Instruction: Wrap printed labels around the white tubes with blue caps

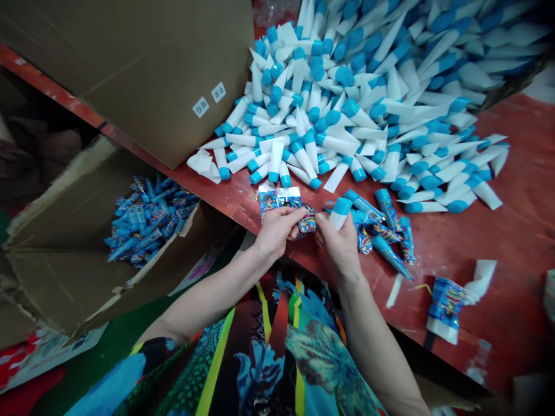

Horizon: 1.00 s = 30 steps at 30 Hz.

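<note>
Between thumb and fingers, my left hand point(276, 231) pinches a printed blue plastic sleeve point(308, 220) near the table's front edge. My right hand point(340, 242) is closed around a white tube with a blue cap point(340, 212), its cap pointing up and away from me. The right fingertips are beside the sleeve's edge; whether they grip it too is hard to make out. Just beyond my left hand lie flat printed sleeves point(280, 197). To the right of my right hand, several tubes wrapped in printed sleeves point(385, 219) lie in a loose group.
A large heap of blue-capped white tubes point(347, 110) covers the back of the red table point(515, 231). A tall cardboard box point(173, 69) stands at the left. Below it, an open carton point(56, 248) holds wrapped tubes point(147, 219). A stack of sleeves point(445, 306) lies at right.
</note>
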Available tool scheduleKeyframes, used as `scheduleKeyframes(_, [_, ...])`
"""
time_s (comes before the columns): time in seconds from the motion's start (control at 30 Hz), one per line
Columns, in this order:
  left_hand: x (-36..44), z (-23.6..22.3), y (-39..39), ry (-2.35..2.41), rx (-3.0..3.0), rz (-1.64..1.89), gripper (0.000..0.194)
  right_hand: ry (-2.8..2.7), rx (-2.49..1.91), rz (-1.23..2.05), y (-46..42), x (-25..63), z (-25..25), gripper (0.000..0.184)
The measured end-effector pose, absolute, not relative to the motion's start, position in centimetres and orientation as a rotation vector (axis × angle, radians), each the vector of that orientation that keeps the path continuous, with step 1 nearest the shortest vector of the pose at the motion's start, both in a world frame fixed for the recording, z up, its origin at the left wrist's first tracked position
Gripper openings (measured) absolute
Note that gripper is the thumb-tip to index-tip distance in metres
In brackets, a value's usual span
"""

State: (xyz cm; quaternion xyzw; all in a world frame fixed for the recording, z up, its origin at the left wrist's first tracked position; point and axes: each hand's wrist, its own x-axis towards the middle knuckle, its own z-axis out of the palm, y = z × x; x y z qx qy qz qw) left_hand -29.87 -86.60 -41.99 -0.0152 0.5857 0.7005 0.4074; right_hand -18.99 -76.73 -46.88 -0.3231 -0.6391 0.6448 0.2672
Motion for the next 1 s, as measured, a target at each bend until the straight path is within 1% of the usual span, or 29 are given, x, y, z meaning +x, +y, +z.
scheduleKeyframes(0.07, [-30.0,-42.1,-86.6,1.487,-0.063,1.787,0.045,-1.659,-0.859,1.794,-76.8,-18.1,-46.8,0.056])
scheduleKeyframes(0.13, [-30.2,-42.3,-86.7,1.491,-0.101,1.808,0.048,-1.719,-0.814,1.789,-77.1,-16.9,-46.6,0.060])
scheduleKeyframes(0.33, [-30.0,-42.4,-86.8,1.491,-0.102,1.837,0.046,-2.129,-0.721,1.476,-78.3,-14.5,-46.2,0.048])
scheduleKeyframes(0.57, [-29.5,-42.0,-86.5,1.479,-0.092,1.885,0.042,-2.329,-0.855,1.104,-79.0,-15.2,-47.3,0.063])
scheduleKeyframes(0.67, [-29.6,-42.1,-86.6,1.471,-0.085,1.886,0.042,-2.340,-0.846,0.995,-79.3,-15.4,-48.0,0.063])
scheduleKeyframes(0.8, [-29.8,-42.5,-86.7,1.432,0.016,1.794,0.045,-2.330,-0.832,0.973,-79.3,-15.4,-48.5,0.060])
scheduleKeyframes(0.9, [-29.5,-42.8,-86.7,1.377,0.111,1.652,0.049,-2.321,-0.810,0.992,-79.2,-15.7,-48.4,0.056])
scheduleKeyframes(1.0, [-28.7,-43.3,-86.4,1.347,0.101,1.628,0.050,-2.266,-0.869,1.015,-79.3,-16.3,-47.8,0.050])
